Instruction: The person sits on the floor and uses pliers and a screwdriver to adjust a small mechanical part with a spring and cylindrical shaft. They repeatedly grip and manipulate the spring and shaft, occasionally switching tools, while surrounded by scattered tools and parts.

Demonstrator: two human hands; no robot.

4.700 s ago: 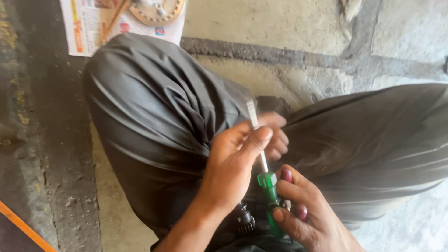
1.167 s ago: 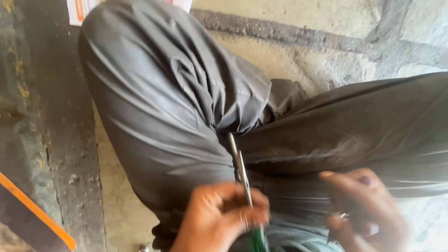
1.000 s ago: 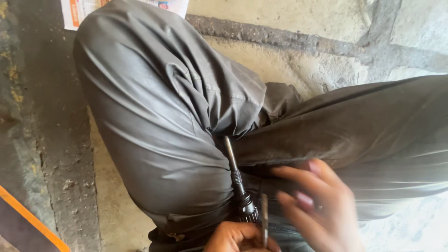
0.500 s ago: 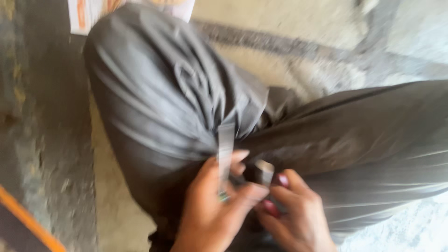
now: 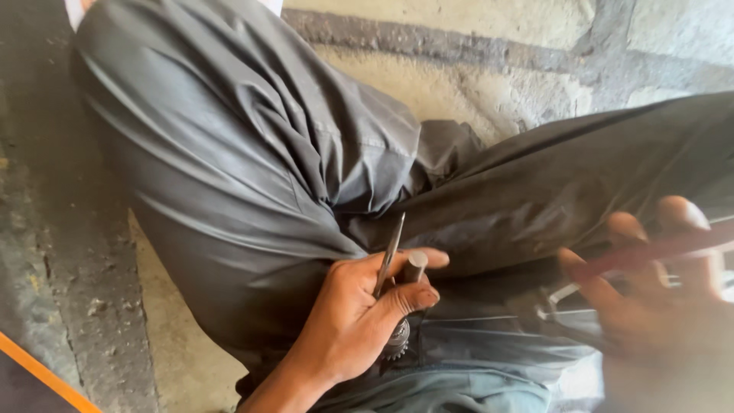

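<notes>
Steel in our left hand: fingers clamped round a short geared shaft and a thin rod, both held over the lap. Right hand is blurred (probably gripping a red-handled tool, can't confirm). Hands well apart. We read this as a regrip step; next calls for bringing tool to shaft. Beyond: grey trousers, concrete floor.

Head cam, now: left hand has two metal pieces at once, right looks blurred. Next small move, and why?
Probably bring the right hand across to take the thin metal rod out of the left hand. The left hand grips that rod together with the thicker geared shaft, so neither is free. The right hand is blurred, apart, and seems to hold a reddish tool.
</notes>
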